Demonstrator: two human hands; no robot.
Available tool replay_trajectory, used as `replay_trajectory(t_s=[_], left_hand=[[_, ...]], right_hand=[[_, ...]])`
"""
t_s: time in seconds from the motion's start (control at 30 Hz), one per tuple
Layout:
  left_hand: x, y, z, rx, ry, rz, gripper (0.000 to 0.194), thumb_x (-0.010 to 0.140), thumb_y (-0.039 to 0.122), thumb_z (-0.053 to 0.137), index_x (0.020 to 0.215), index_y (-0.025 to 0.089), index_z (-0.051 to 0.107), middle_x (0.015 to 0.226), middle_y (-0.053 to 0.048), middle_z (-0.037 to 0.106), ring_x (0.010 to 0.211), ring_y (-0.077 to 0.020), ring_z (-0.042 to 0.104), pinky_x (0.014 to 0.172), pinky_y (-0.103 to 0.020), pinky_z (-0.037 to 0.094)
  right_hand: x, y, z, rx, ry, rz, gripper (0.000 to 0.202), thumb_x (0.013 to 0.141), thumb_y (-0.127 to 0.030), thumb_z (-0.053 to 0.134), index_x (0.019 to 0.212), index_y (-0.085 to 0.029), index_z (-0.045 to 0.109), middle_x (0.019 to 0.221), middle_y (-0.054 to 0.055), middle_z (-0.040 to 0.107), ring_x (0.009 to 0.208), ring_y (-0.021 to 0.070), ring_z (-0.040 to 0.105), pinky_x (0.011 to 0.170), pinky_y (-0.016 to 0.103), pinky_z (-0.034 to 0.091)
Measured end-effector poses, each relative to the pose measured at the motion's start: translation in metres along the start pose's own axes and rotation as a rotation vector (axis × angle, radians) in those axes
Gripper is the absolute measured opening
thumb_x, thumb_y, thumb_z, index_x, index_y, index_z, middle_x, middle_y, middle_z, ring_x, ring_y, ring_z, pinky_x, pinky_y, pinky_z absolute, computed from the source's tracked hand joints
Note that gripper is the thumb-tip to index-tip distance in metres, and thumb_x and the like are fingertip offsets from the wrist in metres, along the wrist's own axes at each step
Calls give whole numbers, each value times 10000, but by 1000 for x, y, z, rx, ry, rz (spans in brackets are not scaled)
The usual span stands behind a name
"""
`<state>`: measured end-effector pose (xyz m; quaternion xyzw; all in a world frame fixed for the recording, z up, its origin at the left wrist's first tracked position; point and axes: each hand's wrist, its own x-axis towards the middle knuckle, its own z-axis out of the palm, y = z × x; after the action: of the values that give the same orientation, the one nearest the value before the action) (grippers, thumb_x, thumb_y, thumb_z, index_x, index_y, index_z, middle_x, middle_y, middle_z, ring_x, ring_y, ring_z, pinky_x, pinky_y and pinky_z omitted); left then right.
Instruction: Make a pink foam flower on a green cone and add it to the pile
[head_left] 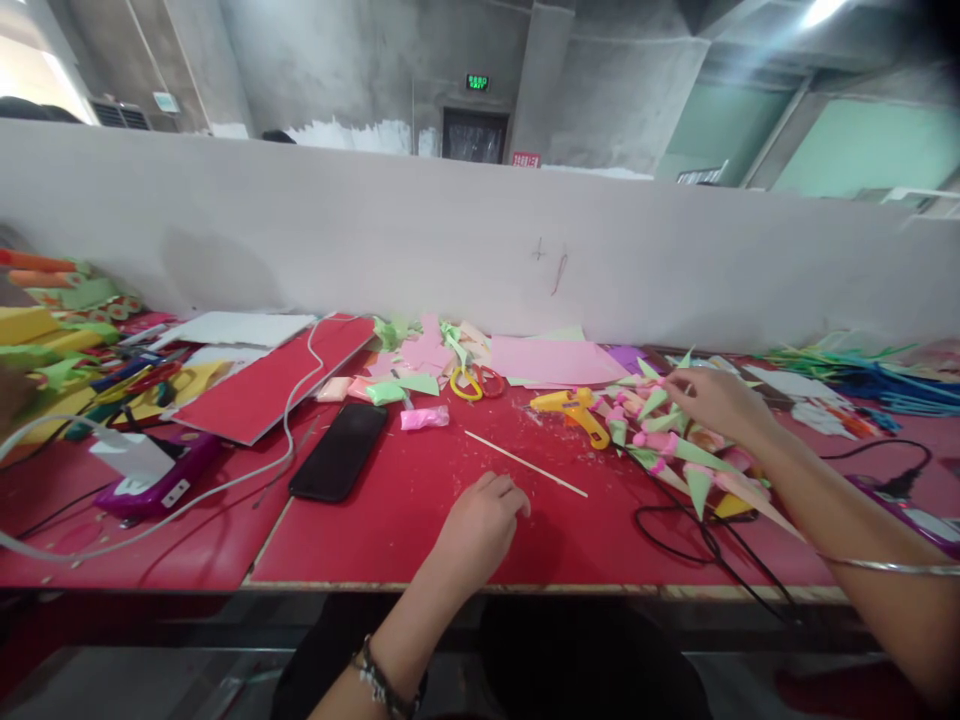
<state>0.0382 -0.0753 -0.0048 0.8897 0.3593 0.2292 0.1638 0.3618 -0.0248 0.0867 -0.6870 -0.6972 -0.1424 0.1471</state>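
The left hand [484, 520] rests loosely curled on the red table [360, 540], holding nothing — a thin stick [525, 464] lies just at its 1 o'clock. The right hand [716, 400] pinches a green paper cone [679, 375] among the cone pile [675, 450] — a yellow glue gun [574, 408] at its 9 o'clock.

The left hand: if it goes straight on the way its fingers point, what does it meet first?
Probably the thin wooden stick, lying just beyond the left hand on the red table. Depth is hard to judge.
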Motion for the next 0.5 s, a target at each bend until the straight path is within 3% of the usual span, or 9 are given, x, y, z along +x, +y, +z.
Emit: replay_trajectory(t_s=[0.13,0.27,0.5], left_hand=[[0,0,1,-17,-4,16,222,779,33,380,790,152,567,836,-40,562,808,-153,477,732,-250,407],[-1,1,4,-17,-13,12,231,799,42,367,813,158,566,848,-43,552,798,-150,486,714,-250,410],[-5,0,11,-92,16,27,220,810,43,371,845,160,554,863,-40,528,797,-129,485,723,-229,408]], right_hand=[[8,-22,-8,10,30,-33,197,769,-250,443,767,-151,614,784,118,646,667,178,541,599,265,325],[22,-59,-15,51,84,-104,209,778,-258,432,819,-159,612,841,85,636,707,164,546,629,246,350],[52,-113,-17,106,136,-277,181,748,-222,455,762,-162,625,758,50,620,636,145,537,611,247,375]])
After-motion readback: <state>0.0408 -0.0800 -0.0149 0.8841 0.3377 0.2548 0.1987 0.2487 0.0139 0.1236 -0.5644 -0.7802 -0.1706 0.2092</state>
